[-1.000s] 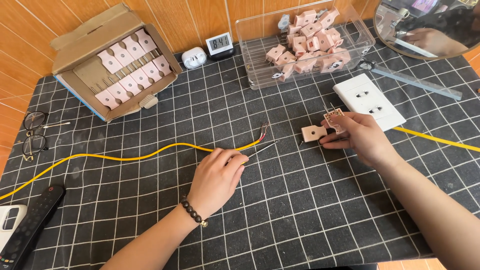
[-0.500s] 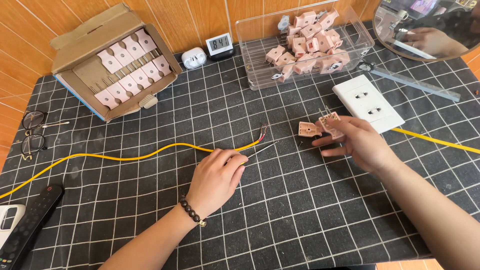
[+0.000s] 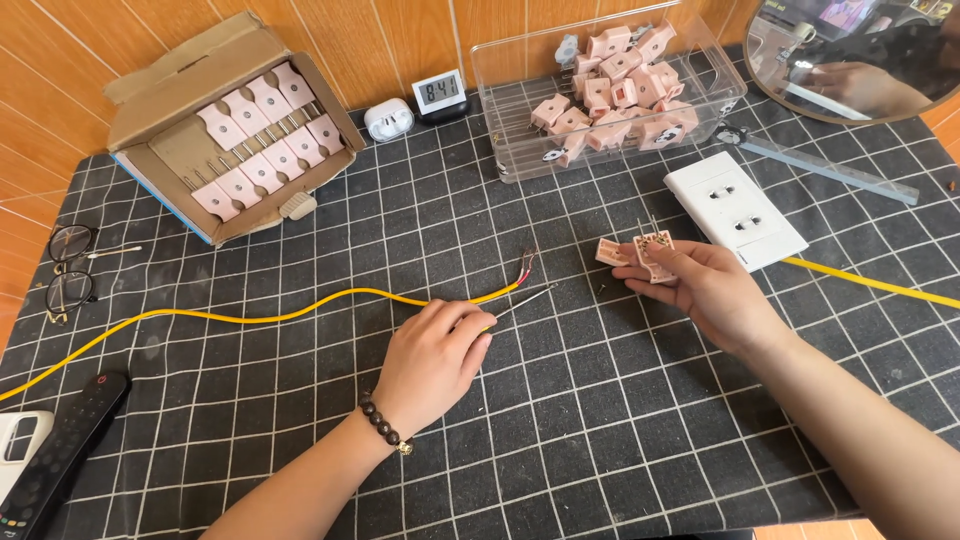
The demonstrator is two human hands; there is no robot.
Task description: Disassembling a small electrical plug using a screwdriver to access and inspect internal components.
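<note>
Just left of the white socket plate (image 3: 735, 210), the right hand (image 3: 705, 290) pinches a pink plug half (image 3: 652, 255) with two metal prongs pointing up; a second pink plug piece (image 3: 612, 251) lies touching it on the far side from the plate. Further left of the plate, the left hand (image 3: 430, 360) rests curled on the tabletop (image 3: 600, 420), fingertips closed on a thin screwdriver (image 3: 520, 302) beside the yellow cable (image 3: 300, 312), whose stripped red and dark wire ends point toward the plate. Behind the plate stands a clear bin of pink plugs (image 3: 610, 90). Far left of it, an open cardboard box (image 3: 225, 125) holds more.
</note>
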